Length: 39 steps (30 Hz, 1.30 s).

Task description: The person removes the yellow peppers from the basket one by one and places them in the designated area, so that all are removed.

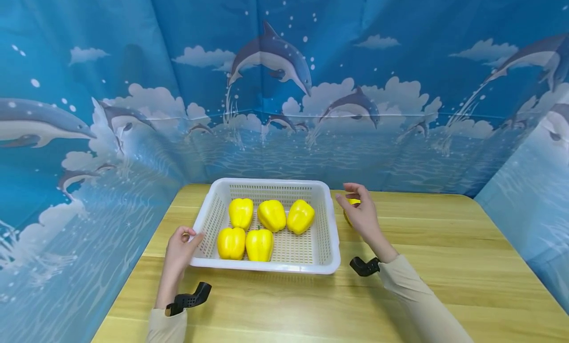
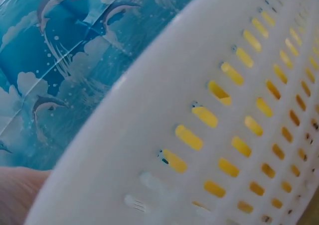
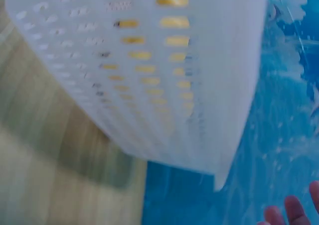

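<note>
A white plastic basket (image 1: pixel 266 266) with slotted walls stands on the table, holding several yellow bell peppers (image 1: pixel 272 215). At its left rim is my left hand (image 1: pixel 177 251), with thumb and bent fingers pinching the edge. The left wrist view shows the basket wall (image 2: pixel 124 100) up close and only a bit of the hand at the lower left. To the right of the basket, my right hand (image 1: pixel 364 217) reaches with thumb and fingers spread apart. Another yellow thing (image 1: pixel 354 201), mostly hidden behind this hand, shows between thumb and fingers. Fingertips (image 3: pixel 294 207) appear apart from the basket in the right wrist view.
The wooden table (image 1: pixel 444 249) stretches out to the right and in front of the basket. A blue curtain (image 1: pixel 311 150) printed with dolphins hangs along the table's back and sides. Black camera mounts (image 1: pixel 191 298) sit on both wrists.
</note>
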Each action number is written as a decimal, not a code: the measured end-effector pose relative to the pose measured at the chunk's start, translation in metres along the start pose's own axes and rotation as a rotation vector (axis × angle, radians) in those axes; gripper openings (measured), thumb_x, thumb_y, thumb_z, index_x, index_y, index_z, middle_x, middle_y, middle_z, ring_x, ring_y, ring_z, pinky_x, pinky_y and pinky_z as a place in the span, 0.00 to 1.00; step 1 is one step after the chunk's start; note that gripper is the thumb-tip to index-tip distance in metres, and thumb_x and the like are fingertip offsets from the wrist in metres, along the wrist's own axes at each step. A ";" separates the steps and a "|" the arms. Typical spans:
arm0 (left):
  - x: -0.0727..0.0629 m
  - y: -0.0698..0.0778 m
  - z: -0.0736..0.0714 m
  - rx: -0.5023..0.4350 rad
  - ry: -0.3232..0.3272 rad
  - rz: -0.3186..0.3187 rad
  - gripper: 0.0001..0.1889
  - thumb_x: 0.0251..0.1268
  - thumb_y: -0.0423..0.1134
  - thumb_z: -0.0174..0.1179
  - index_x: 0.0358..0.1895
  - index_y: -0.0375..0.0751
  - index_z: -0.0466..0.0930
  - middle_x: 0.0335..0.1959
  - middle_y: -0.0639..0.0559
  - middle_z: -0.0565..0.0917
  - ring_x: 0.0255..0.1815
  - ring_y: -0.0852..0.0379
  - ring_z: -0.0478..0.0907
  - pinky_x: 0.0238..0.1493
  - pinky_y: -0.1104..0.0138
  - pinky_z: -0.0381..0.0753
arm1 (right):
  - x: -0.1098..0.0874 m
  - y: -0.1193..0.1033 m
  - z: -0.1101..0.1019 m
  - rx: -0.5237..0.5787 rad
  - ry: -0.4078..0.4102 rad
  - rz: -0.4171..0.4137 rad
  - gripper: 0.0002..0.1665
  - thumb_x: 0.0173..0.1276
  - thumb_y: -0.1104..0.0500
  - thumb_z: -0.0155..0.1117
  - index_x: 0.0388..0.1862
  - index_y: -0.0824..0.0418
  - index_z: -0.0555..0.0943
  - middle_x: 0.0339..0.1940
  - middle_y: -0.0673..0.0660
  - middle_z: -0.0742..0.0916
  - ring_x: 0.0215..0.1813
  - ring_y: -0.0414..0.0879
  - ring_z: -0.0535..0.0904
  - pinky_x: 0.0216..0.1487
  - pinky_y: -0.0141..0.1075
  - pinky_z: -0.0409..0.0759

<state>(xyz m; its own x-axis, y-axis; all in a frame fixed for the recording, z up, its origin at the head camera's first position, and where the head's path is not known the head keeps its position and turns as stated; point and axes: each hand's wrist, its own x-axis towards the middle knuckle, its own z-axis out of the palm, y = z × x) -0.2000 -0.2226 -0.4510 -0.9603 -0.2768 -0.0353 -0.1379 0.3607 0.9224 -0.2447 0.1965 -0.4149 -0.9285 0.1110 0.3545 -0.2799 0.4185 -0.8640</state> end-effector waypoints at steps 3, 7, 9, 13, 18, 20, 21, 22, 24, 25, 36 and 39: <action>0.002 0.002 0.001 0.083 0.055 0.011 0.14 0.63 0.42 0.61 0.35 0.38 0.66 0.37 0.38 0.76 0.33 0.48 0.73 0.25 0.67 0.68 | 0.002 -0.012 0.004 -0.021 -0.106 0.000 0.29 0.67 0.48 0.62 0.59 0.62 0.70 0.56 0.61 0.75 0.51 0.54 0.72 0.48 0.46 0.70; 0.004 0.003 0.003 0.131 0.095 0.016 0.16 0.62 0.44 0.62 0.33 0.38 0.65 0.40 0.38 0.76 0.33 0.47 0.73 0.24 0.67 0.67 | 0.009 -0.028 0.009 -0.071 -0.246 0.040 0.28 0.66 0.46 0.62 0.58 0.60 0.71 0.53 0.59 0.77 0.48 0.54 0.74 0.46 0.46 0.73; 0.006 0.004 0.004 0.130 0.098 0.023 0.16 0.62 0.44 0.62 0.32 0.38 0.65 0.41 0.37 0.76 0.33 0.47 0.73 0.23 0.67 0.67 | 0.015 -0.034 0.011 -0.106 -0.328 0.068 0.28 0.67 0.46 0.61 0.58 0.61 0.71 0.51 0.59 0.78 0.47 0.55 0.75 0.45 0.46 0.75; 0.007 0.005 0.005 0.097 0.101 0.029 0.17 0.62 0.44 0.63 0.31 0.39 0.65 0.40 0.37 0.77 0.30 0.48 0.74 0.21 0.68 0.66 | 0.025 -0.042 0.018 -0.167 -0.499 0.170 0.31 0.66 0.42 0.61 0.59 0.62 0.70 0.50 0.60 0.77 0.47 0.55 0.76 0.45 0.45 0.76; 0.007 0.004 0.005 0.070 0.092 0.012 0.17 0.62 0.44 0.63 0.30 0.39 0.63 0.41 0.36 0.76 0.28 0.49 0.74 0.19 0.68 0.65 | 0.036 -0.047 0.029 -0.283 -0.655 0.284 0.40 0.63 0.35 0.59 0.61 0.63 0.67 0.54 0.63 0.76 0.48 0.54 0.77 0.45 0.44 0.78; 0.007 0.003 0.004 0.066 0.090 0.005 0.18 0.62 0.45 0.63 0.29 0.39 0.62 0.43 0.35 0.76 0.29 0.48 0.75 0.20 0.68 0.65 | 0.039 -0.048 0.036 -0.325 -0.691 0.307 0.42 0.63 0.34 0.59 0.62 0.64 0.65 0.55 0.64 0.77 0.47 0.56 0.78 0.44 0.44 0.78; 0.006 0.003 0.003 0.064 0.089 0.002 0.19 0.62 0.45 0.63 0.29 0.40 0.62 0.44 0.35 0.75 0.30 0.47 0.75 0.20 0.68 0.66 | 0.040 -0.048 0.039 -0.346 -0.707 0.315 0.43 0.63 0.34 0.58 0.63 0.64 0.65 0.55 0.65 0.76 0.47 0.57 0.79 0.45 0.45 0.78; 0.006 0.003 0.003 0.065 0.089 0.000 0.19 0.62 0.45 0.63 0.29 0.40 0.61 0.45 0.35 0.75 0.31 0.46 0.75 0.20 0.68 0.66 | 0.041 -0.048 0.042 -0.366 -0.719 0.321 0.43 0.64 0.35 0.58 0.64 0.65 0.64 0.56 0.66 0.76 0.48 0.59 0.79 0.45 0.46 0.77; 0.006 0.003 0.003 0.067 0.091 -0.008 0.19 0.62 0.45 0.62 0.28 0.40 0.61 0.46 0.35 0.74 0.33 0.45 0.75 0.22 0.67 0.66 | 0.042 -0.048 0.050 -0.416 -0.734 0.331 0.45 0.66 0.35 0.56 0.66 0.67 0.61 0.58 0.67 0.74 0.48 0.60 0.79 0.46 0.47 0.77; 0.006 0.004 0.003 0.069 0.093 -0.009 0.19 0.63 0.45 0.62 0.28 0.40 0.61 0.46 0.35 0.74 0.34 0.44 0.75 0.22 0.67 0.66 | 0.043 -0.047 0.054 -0.447 -0.734 0.334 0.45 0.66 0.36 0.55 0.67 0.68 0.60 0.59 0.68 0.74 0.46 0.60 0.79 0.46 0.47 0.77; 0.004 0.002 0.009 0.046 0.131 0.023 0.19 0.63 0.42 0.62 0.28 0.41 0.58 0.37 0.38 0.73 0.30 0.46 0.75 0.21 0.68 0.65 | 0.049 -0.038 0.085 -0.683 -0.737 0.365 0.39 0.68 0.38 0.54 0.57 0.73 0.68 0.38 0.61 0.76 0.33 0.52 0.79 0.34 0.42 0.81; 0.004 0.002 0.010 0.040 0.130 0.028 0.19 0.63 0.42 0.62 0.28 0.40 0.58 0.37 0.38 0.72 0.30 0.47 0.75 0.21 0.69 0.65 | 0.050 -0.034 0.091 -0.703 -0.744 0.386 0.37 0.66 0.36 0.55 0.50 0.70 0.71 0.27 0.56 0.69 0.27 0.50 0.76 0.33 0.42 0.81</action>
<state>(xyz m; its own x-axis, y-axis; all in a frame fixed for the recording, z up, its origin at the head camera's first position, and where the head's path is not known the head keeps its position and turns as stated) -0.2063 -0.2140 -0.4528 -0.9248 -0.3780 0.0423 -0.1240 0.4047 0.9060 -0.3034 0.1062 -0.4004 -0.9053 -0.1282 -0.4051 0.0439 0.9201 -0.3893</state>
